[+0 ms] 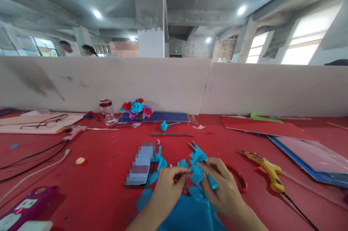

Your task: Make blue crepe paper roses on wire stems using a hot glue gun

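My left hand has its thumb and index finger pinched together at the middle of the red table; what they hold, if anything, is too small to make out. Beside it, my right hand has its fingers closed around a piece of blue paper. Cut blue petal pieces lie between the hands. Scissors with red handles rest partly under my right hand, their tips pointing away. A large blue sheet spreads below both hands. A phone lies left of the pieces.
On the right are a yellow glue gun and stacked coloured sheets. A glass jar, paper flowers and a small blue flower stand or lie farther back. A purple power strip sits front left.
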Action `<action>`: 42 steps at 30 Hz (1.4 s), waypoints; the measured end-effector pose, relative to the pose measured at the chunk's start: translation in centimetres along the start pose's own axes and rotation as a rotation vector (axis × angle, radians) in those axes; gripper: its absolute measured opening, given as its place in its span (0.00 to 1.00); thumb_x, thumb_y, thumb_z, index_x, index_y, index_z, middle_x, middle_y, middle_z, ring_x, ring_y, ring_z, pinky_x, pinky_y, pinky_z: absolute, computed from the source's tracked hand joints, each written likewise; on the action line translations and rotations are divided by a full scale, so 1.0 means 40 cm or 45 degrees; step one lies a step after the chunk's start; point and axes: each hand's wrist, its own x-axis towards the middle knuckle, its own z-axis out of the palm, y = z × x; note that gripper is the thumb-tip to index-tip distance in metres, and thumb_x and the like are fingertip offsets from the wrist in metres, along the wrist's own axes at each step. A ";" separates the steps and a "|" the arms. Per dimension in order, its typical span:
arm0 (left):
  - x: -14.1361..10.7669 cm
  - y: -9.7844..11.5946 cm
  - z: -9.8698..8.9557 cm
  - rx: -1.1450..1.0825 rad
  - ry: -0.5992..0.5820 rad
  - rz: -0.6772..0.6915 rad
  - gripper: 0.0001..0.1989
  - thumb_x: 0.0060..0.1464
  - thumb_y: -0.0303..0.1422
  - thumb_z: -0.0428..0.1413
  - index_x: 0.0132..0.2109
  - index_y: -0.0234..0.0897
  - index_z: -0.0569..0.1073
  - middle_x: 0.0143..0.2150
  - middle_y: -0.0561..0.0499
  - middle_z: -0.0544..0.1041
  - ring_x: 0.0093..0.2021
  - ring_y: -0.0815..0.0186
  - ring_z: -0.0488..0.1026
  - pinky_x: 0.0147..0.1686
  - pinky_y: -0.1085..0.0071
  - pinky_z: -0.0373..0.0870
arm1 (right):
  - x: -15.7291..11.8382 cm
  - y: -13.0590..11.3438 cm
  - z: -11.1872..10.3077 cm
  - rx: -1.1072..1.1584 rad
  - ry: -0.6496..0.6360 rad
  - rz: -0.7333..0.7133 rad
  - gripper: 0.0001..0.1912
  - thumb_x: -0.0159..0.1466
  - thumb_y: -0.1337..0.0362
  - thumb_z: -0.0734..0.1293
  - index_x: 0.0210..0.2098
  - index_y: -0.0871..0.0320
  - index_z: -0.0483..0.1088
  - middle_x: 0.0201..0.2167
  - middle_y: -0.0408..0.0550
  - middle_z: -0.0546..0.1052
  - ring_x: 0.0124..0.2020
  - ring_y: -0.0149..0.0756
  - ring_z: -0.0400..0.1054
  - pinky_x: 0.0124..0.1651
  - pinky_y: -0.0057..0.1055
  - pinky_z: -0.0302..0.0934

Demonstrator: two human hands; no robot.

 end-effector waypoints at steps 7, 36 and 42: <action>0.005 0.004 -0.004 -0.496 0.060 -0.119 0.09 0.46 0.35 0.57 0.31 0.34 0.77 0.31 0.48 0.79 0.31 0.64 0.75 0.35 0.71 0.72 | 0.008 -0.003 -0.015 0.399 0.238 0.341 0.05 0.61 0.71 0.60 0.35 0.56 0.64 0.29 0.45 0.62 0.24 0.28 0.60 0.20 0.22 0.56; -0.015 0.020 -0.002 -0.168 0.046 0.261 0.11 0.50 0.28 0.52 0.32 0.40 0.80 0.32 0.50 0.81 0.32 0.64 0.77 0.35 0.71 0.73 | 0.023 -0.049 0.033 0.896 0.100 0.531 0.11 0.54 0.67 0.67 0.16 0.58 0.68 0.23 0.42 0.66 0.24 0.29 0.62 0.26 0.25 0.61; -0.017 0.015 0.004 -0.166 0.035 0.195 0.09 0.51 0.31 0.53 0.32 0.40 0.80 0.30 0.51 0.80 0.30 0.64 0.76 0.33 0.72 0.73 | 0.028 -0.053 0.041 0.886 0.064 0.631 0.11 0.55 0.60 0.68 0.19 0.57 0.73 0.21 0.43 0.70 0.23 0.30 0.64 0.27 0.27 0.64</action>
